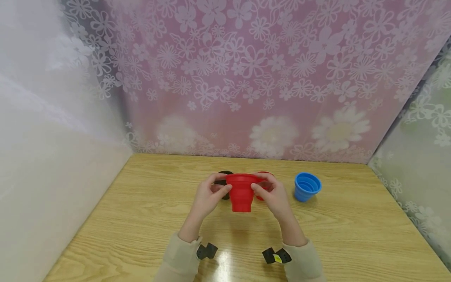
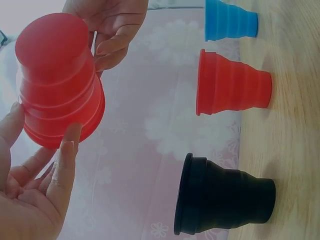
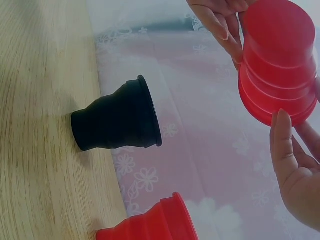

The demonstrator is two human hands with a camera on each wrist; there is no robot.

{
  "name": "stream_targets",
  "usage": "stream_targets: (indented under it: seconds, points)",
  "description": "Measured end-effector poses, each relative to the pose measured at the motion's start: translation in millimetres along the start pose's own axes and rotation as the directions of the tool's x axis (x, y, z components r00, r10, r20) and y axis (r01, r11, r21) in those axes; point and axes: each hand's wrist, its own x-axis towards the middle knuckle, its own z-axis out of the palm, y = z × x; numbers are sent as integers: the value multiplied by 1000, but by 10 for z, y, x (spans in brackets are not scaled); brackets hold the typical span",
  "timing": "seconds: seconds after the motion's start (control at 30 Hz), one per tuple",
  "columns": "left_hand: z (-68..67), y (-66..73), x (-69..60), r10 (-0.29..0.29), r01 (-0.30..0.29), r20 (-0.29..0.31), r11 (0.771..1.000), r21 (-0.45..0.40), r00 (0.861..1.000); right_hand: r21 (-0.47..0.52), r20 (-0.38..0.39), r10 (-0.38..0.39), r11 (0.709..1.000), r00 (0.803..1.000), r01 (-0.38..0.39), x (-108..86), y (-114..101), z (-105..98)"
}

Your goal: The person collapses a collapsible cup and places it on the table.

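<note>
A red collapsible cup (image 1: 241, 194), fully extended, is held upright above the table by both hands. My left hand (image 1: 209, 196) pinches its rim from the left, thumb in front. From the right, my right hand (image 1: 276, 197) grips the rim the same way. In the left wrist view the held cup (image 2: 60, 80) shows its smooth base. Behind it on the table stand a black collapsible cup (image 2: 225, 195) and a second red cup (image 2: 232, 82), both partly hidden in the head view. A blue collapsible cup (image 1: 307, 187) stands extended to the right, mouth up.
The wood-grain table (image 1: 141, 219) meets a pink flowered curtain (image 1: 225, 78) at its back edge. A pale wall (image 1: 53, 137) runs along the left, and a flowered sheet (image 1: 423, 164) hangs at the right. Black wrist devices (image 1: 206, 251) sit at both cuffs.
</note>
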Motion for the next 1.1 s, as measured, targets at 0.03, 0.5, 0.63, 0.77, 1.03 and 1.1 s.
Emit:
stream_targets:
  seconds: [0.03,0.5,0.63,0.77,1.03,1.1]
  points:
    - [0,9,0,-2,2,-2,1000,10,1000,3,-6,9,1000,1000,-9,-1,-2,2]
    - [6,110,-29,-34,30,-37,995,-93,999,46,14,56,997,998,-56,-17,-10,52]
    - [34,-42,-13,-46,35,-37,967,-252,998,75,41,35,996,999,-38,-22,-1,59]
    - [55,-48,-18,-30,12,-43,932,-362,999,72,47,26,997,999,-29,-22,-2,67]
    - [74,-10,-21,-53,55,16,924,-379,998,184,85,37,981,996,-52,-40,-43,91]
    - [83,0,-21,-63,73,38,925,-372,997,267,135,28,962,990,-64,-45,-47,97]
